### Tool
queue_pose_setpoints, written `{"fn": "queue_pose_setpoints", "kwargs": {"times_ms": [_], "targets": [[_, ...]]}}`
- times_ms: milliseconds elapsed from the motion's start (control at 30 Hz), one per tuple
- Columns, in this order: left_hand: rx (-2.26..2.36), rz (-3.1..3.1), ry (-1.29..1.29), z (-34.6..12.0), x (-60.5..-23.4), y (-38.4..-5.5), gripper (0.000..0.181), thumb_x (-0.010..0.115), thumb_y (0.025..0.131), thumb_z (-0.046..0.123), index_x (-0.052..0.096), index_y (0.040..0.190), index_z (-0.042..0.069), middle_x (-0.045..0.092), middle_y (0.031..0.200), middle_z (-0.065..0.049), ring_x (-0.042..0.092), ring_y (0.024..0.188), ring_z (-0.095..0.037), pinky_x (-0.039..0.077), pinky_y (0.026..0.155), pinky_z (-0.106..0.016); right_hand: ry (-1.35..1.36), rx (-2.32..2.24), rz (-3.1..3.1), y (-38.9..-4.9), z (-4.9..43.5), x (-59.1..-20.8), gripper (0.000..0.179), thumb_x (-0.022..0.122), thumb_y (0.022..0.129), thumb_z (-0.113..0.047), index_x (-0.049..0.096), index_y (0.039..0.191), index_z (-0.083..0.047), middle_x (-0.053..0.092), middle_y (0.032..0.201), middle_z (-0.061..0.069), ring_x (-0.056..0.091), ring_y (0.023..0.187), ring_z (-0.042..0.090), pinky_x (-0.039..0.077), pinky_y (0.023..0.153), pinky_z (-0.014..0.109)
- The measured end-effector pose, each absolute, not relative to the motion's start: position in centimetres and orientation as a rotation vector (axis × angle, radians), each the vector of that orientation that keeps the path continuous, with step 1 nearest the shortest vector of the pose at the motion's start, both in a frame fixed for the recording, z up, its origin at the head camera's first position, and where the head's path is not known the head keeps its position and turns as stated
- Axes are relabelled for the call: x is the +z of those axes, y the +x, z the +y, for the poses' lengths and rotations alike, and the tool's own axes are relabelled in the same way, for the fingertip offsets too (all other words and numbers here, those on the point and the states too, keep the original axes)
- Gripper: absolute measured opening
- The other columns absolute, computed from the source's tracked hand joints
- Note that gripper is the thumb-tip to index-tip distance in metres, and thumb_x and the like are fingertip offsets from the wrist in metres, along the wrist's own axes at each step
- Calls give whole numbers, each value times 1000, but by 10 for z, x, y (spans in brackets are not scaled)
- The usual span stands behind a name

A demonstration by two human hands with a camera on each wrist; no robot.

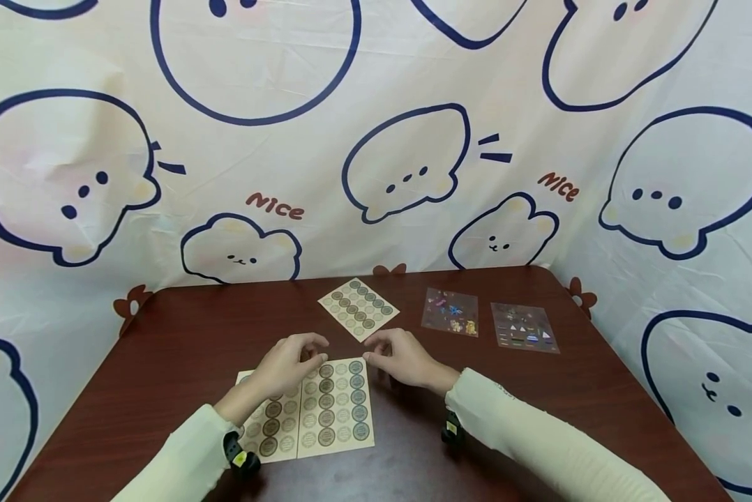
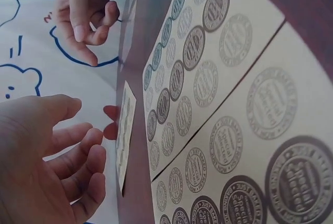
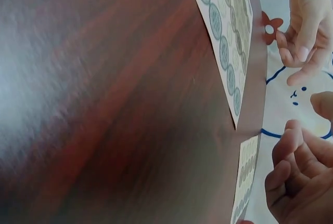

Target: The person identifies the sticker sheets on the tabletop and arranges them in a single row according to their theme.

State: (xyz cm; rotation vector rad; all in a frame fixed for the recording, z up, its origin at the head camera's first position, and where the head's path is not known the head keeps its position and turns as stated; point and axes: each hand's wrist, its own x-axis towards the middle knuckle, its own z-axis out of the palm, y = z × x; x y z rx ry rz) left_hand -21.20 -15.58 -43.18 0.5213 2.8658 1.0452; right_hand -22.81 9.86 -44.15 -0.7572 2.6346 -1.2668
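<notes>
Two cream sheets of round stickers lie edge to edge on the table, a left sheet [image 1: 282,454] and a right sheet [image 1: 344,411]. Rows of dark, pale and bluish circles cover them, with "Special Selected" lettering legible in the left wrist view. Above the sheets' far part hovers my left hand [image 1: 288,366], its fingers loosely bent and holding nothing. My right hand [image 1: 404,357] is just beyond the right sheet's far corner, also bent loosely, with nothing in its grasp. In the left wrist view, a gap separates the left hand [image 2: 57,156] from the right hand [image 2: 86,18].
A third sticker sheet [image 1: 358,309] lies turned at an angle near the table's back edge. To its right are two clear plastic pieces, one with colourful bits [image 1: 450,312] and one with shiny shapes [image 1: 524,327]. A printed cloth [image 1: 313,160] hangs behind the dark red-brown table [image 1: 181,348].
</notes>
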Motion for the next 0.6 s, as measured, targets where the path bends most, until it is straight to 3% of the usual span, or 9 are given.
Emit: {"fn": "queue_pose_setpoints", "kwargs": {"times_ms": [300,600], "targets": [[1046,2870,484,-153,-435,-227,26,65,98,17,69,120,5,65,83,1,54,68,-12,44,63,-27,-778,-1243,2691,-250,103,-439,28,66,97,-18,71,117,1,66,81,1,56,69,8,47,64,23],[1041,2866,457,-148,-435,-240,26,65,99,17,68,122,5,67,90,-1,55,75,-13,44,69,-31,-744,-1198,2704,-266,103,-440,29,67,96,-16,71,122,-2,68,80,2,54,63,10,45,57,24]]}}
